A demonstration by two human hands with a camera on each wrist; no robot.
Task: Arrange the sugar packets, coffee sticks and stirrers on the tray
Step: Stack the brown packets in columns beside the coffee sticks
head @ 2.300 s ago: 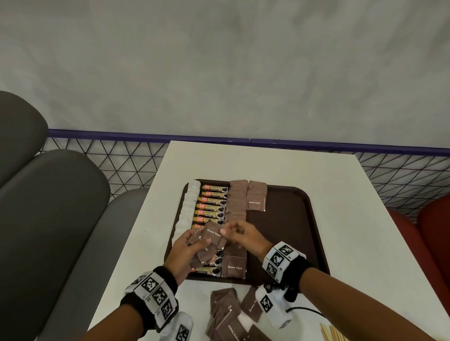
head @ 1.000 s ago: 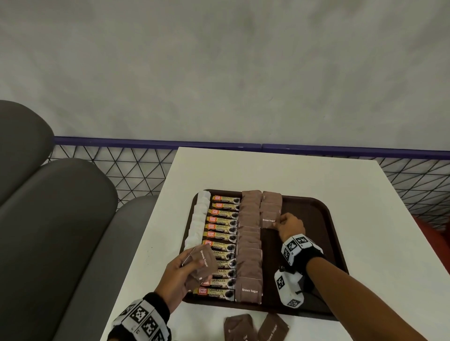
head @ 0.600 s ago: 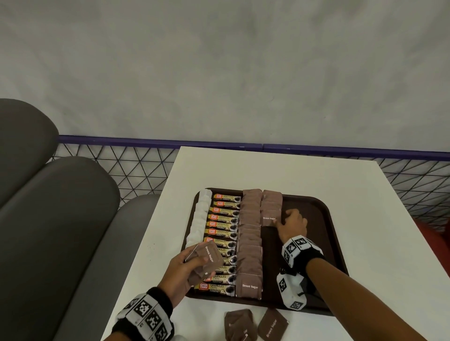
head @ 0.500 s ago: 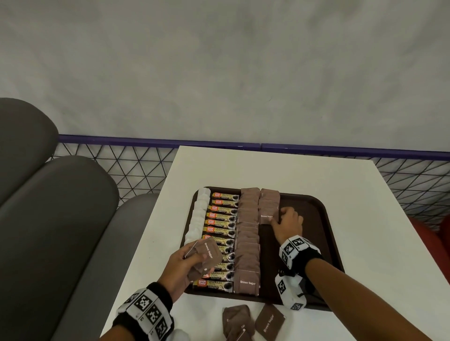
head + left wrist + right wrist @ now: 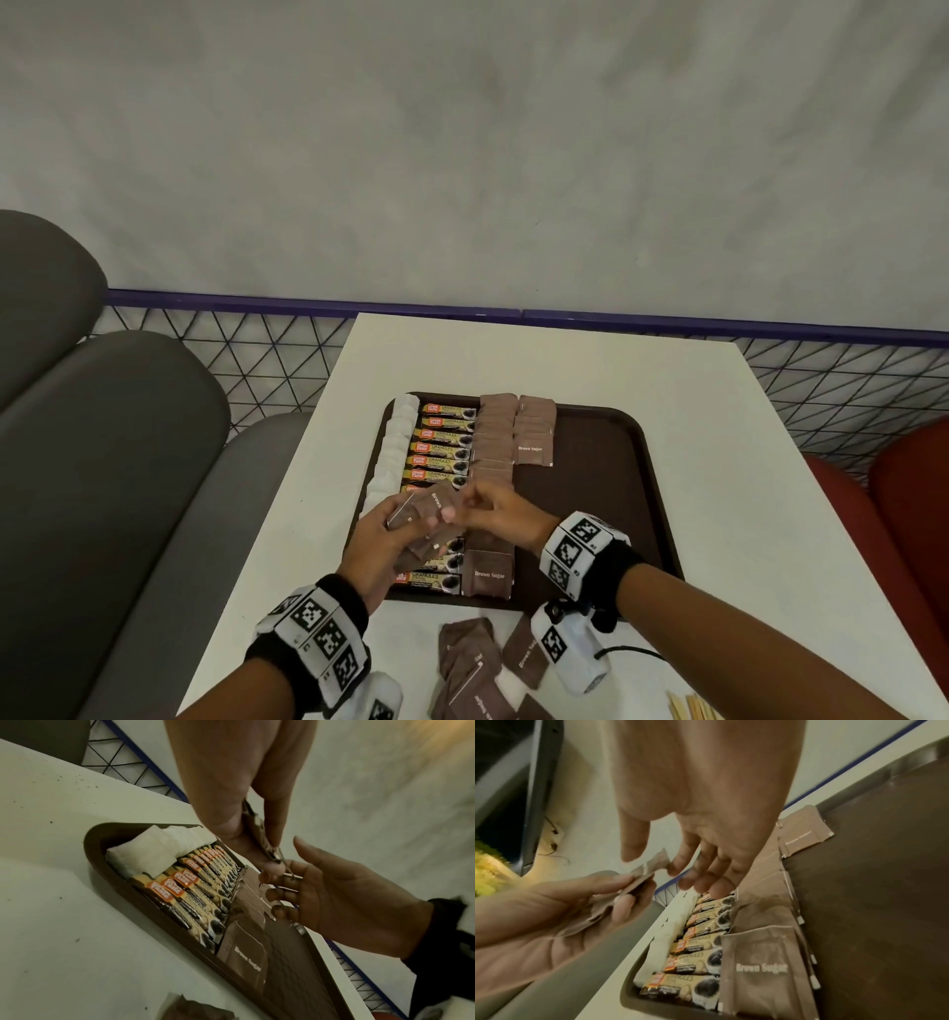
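Note:
A brown tray (image 5: 590, 514) holds a column of white sugar packets (image 5: 393, 452), a row of coffee sticks (image 5: 444, 452) and two columns of brown sugar packets (image 5: 493, 442), the second one short (image 5: 536, 437). Over the tray's near left part, my left hand (image 5: 431, 519) grips a small stack of brown sugar packets (image 5: 639, 878). My right hand (image 5: 470, 506) is right beside it. Its thumb and forefinger stand on either side of the top packet's edge (image 5: 659, 860) without closing on it. The other fingers (image 5: 280, 894) are relaxed.
Several loose brown packets (image 5: 472, 663) lie on the white table (image 5: 719, 488) in front of the tray. Wooden stirrers (image 5: 693, 709) are at the near right edge. Grey seat backs (image 5: 102, 462) stand left, a red seat (image 5: 898, 488) right, and a mesh railing (image 5: 257, 349) behind.
My right hand left the short far column of brown packets and came back to the stack in my left hand. The left hand shifted slightly in over the tray.

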